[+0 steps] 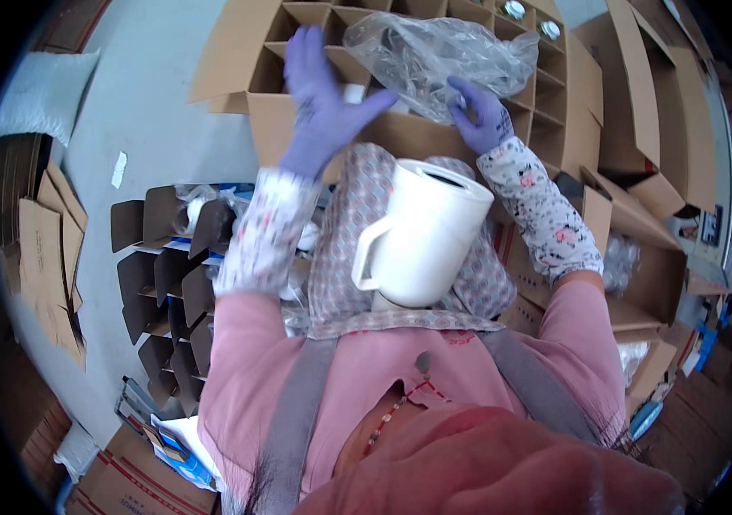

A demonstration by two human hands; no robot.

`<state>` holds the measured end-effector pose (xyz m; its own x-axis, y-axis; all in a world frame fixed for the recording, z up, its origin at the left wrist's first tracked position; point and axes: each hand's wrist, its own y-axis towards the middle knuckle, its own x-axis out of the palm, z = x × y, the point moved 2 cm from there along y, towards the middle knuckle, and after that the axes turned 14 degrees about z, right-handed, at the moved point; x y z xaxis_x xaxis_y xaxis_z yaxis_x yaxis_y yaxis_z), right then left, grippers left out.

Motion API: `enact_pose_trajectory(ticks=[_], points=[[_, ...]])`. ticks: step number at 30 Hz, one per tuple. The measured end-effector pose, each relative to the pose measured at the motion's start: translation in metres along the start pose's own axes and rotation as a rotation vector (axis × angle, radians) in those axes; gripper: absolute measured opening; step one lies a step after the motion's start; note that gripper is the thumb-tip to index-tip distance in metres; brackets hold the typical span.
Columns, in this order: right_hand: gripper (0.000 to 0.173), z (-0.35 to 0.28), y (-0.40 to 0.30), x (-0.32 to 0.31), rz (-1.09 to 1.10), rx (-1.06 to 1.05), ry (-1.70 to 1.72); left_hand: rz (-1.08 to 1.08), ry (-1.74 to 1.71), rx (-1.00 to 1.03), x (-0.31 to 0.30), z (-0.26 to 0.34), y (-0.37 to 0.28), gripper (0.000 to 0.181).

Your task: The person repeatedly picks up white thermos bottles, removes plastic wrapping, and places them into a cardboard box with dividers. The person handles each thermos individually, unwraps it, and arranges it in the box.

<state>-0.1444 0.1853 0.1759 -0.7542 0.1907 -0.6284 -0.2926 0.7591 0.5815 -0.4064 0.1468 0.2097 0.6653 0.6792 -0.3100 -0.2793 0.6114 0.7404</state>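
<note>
A white pitcher-shaped vessel [430, 238] with a side handle and a dark opening rests upright, slightly tilted, against my patterned apron [353, 225]. My left hand [324, 103], in a purple glove, is spread with nothing in it over the near left cells of a divided cardboard box [340, 132]. In the same kind of glove, my right hand [482, 116] has its thumb and forefinger at the near edge of a clear plastic bag [443, 58], which lies across the dividers. Whether the fingers pinch the plastic is not clear. Two silvery-topped items [550, 29] stand in cells at the far right.
Dark cardboard dividers [176, 277] with plastic-wrapped items stand at the left. Flattened cardboard [50, 257] and a white padded sack [44, 93] lie farther left. Open cartons [649, 129] line the right side; one holds clear plastic wrapping [621, 262].
</note>
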Motion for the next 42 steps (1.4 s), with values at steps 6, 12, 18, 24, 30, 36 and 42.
enact_pose_trajectory(ticks=[6,12,18,24,30,36,42], points=[[0.033,-0.038,-0.095,-0.064,0.009,-0.02,0.026,-0.57,-0.386,-0.805,0.072,-0.04,-0.054,0.06],[0.03,-0.127,-0.149,-0.095,0.187,0.14,0.43,-0.275,-0.537,-0.892,-0.057,0.04,-0.116,0.028],[0.015,-0.171,-0.19,-0.097,-0.836,-0.115,0.308,-0.297,-0.494,-0.681,-0.147,0.092,-0.197,0.038],[0.058,-0.241,-0.066,-0.143,-0.604,-0.572,0.074,-0.687,-0.218,-0.12,-0.245,0.142,-0.271,0.032],[0.047,-0.25,-0.06,-0.041,-1.183,-0.883,-0.192,-0.447,-0.059,-0.005,-0.335,0.177,-0.235,0.029],[0.023,-0.272,0.014,0.001,-1.146,-0.226,-0.09,0.097,0.485,-0.719,-0.448,0.032,-0.229,0.041],[0.044,-0.344,0.074,0.122,-1.053,0.408,0.973,-0.726,0.728,-1.009,-0.499,-0.18,-0.283,0.069]])
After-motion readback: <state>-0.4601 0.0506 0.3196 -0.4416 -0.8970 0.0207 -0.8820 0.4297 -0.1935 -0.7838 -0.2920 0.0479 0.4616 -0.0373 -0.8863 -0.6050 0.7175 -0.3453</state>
